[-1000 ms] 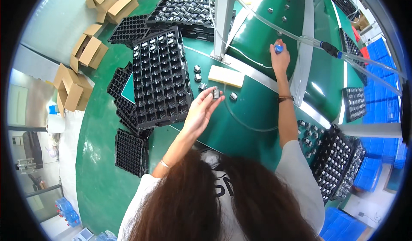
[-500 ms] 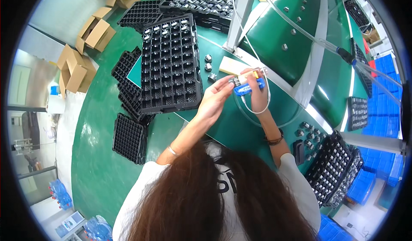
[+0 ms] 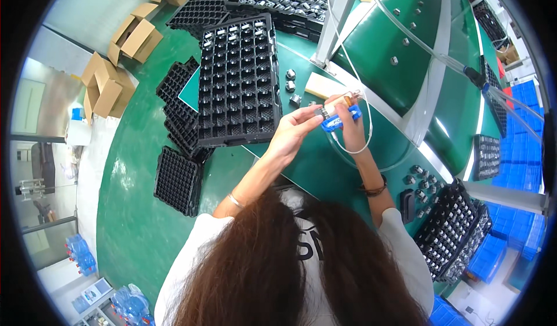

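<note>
My left hand pinches a small dark metal part above the green table. My right hand grips a blue air tool with an amber tip, its nozzle touching that part. A clear hose loops from the tool up to the frame overhead. A large black cell tray with several small parts in its cells lies just left of my hands. A few loose metal parts and a cream block sit beyond my hands.
Empty black trays are stacked at the left edge of the table and on the floor. Another full tray stands at my right, with loose parts beside it. Open cardboard boxes lie on the green floor. Blue crates line the right side.
My right hand came down from the hose high on the conveyor with the blue tool. My left hand lifted a part off the table, and both hands met in front of me.
</note>
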Demonstrator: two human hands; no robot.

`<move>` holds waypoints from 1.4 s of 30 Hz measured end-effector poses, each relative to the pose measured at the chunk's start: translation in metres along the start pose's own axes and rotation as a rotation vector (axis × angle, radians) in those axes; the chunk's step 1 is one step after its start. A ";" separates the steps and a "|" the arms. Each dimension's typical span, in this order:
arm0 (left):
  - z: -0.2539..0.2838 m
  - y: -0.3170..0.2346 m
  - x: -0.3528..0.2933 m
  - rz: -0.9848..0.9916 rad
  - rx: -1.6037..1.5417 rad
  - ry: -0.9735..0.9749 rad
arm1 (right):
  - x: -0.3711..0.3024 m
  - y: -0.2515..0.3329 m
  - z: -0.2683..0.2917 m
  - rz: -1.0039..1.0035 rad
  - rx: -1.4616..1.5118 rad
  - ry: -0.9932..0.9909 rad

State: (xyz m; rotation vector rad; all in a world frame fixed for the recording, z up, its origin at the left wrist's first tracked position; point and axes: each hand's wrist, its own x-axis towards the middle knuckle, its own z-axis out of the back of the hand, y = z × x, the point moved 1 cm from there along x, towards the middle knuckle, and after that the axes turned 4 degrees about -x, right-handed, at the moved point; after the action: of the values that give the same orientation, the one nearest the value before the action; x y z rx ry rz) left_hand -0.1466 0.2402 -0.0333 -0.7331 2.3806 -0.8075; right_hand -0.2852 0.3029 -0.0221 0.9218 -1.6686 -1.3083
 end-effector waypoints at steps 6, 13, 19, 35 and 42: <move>0.009 -0.001 0.000 0.020 0.071 0.038 | 0.005 -0.006 0.006 0.007 -0.048 0.098; 0.002 -0.052 0.013 -0.176 0.385 0.043 | 0.048 -0.018 0.033 0.047 -0.463 -0.118; 0.020 -0.102 0.016 -0.268 0.476 -0.048 | 0.053 -0.024 0.025 0.134 -0.904 -0.194; 0.123 -0.203 0.174 -0.919 1.950 -0.123 | 0.038 0.023 0.077 -0.118 -0.985 0.048; 0.119 -0.209 0.192 -0.793 1.758 -0.154 | 0.040 0.027 0.081 -0.167 -0.963 0.024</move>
State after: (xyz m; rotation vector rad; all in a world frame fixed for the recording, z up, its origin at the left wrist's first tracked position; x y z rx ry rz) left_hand -0.1443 -0.0674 -0.0328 -0.7305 0.4428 -2.3703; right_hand -0.3774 0.3044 -0.0005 0.4729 -0.7524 -1.9203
